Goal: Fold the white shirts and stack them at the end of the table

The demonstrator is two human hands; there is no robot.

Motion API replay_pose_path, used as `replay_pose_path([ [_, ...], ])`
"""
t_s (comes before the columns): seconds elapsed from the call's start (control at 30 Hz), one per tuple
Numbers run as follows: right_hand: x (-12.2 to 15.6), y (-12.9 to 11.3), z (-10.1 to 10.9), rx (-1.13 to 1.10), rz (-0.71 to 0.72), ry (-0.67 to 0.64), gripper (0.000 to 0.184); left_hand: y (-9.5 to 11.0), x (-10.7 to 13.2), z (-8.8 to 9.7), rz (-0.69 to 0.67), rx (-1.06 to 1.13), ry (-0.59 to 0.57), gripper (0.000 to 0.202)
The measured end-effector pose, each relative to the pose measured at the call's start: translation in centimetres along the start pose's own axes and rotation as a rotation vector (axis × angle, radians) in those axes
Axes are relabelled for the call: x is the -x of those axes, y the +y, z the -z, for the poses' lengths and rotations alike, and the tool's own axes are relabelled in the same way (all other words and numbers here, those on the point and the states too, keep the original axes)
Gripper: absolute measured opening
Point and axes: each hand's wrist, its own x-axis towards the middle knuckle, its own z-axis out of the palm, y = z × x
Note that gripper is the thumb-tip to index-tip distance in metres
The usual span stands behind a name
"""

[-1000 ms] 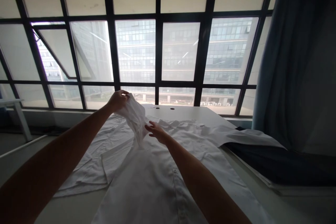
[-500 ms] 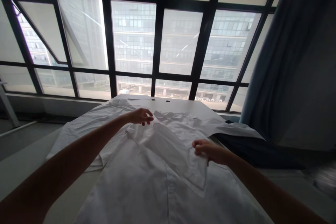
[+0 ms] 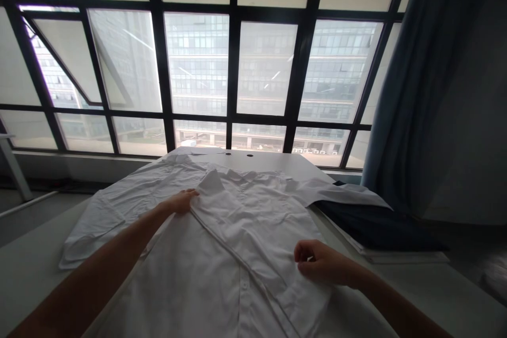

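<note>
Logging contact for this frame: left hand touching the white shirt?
Touching. The head view shows the left hand lying on the shirt, its fingers resting on the cloth beside the folded edge.

The bottom edge of the view cuts off the lower part of the white shirt (image 3: 222, 253) and the person's arms (image 3: 99, 269). The dark cloth (image 3: 376, 227) lies too shadowed to identify. Two dark spots (image 3: 249, 155) on the tabletop (image 3: 273, 162) are too small to tell. The distant building (image 3: 198, 63) blurs into haze.

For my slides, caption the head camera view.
Left hand and right hand on a white shirt spread over a white table.
</note>
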Motion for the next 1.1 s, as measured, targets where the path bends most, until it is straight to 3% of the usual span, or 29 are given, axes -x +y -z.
replay_pose_path([
  [0.23,0.3,0.8,1.2,-0.203,0.008,-0.202,0.022,-0.7,1.1,-1.2,0.083,-0.043,0.154,0.047],
  [0.4,1.2,0.1,1.4,0.153,-0.117,-0.249,0.02,-0.4,1.5,-1.2,0.075,-0.07,0.169,0.046],
  [0.47,1.9,-0.7,1.3,0.352,-0.089,-0.219,0.019,-0.4,1.5,-1.0,0.081,-0.08,0.168,0.043],
  [0.53,2.6,-1.6,0.9,0.479,0.028,-0.119,0.019,-0.3,1.6,-0.8,0.089,-0.091,0.172,0.04],
  [0.63,2.9,-2.8,-0.4,0.526,0.259,0.127,0.024,0.1,2.0,-0.4,0.1,-0.115,0.177,0.038],
  [0.7,2.8,-3.6,-1.7,0.515,0.391,0.188,0.029,0.8,2.5,-0.1,0.091,-0.138,0.196,0.036],
  [0.77,2.5,-4.2,-3.1,0.509,0.475,0.145,0.028,1.9,3.1,0.1,0.004,-0.179,0.258,0.035],
  [0.87,1.6,-4.0,-4.3,0.488,0.483,0.138,0.023,4.8,4.3,0.3,-0.272,-0.21,0.348,0.037],
  [1.0,-0.4,-1.9,-4.1,0.458,0.266,0.352,0.028,10.3,6.1,-0.1,-0.618,-0.135,0.361,0.03],
  [1.1,-1.7,-0.5,-3.7,0.447,0.136,0.39,0.031,14.4,7.5,-0.4,-0.809,-0.082,0.383,0.018],
])
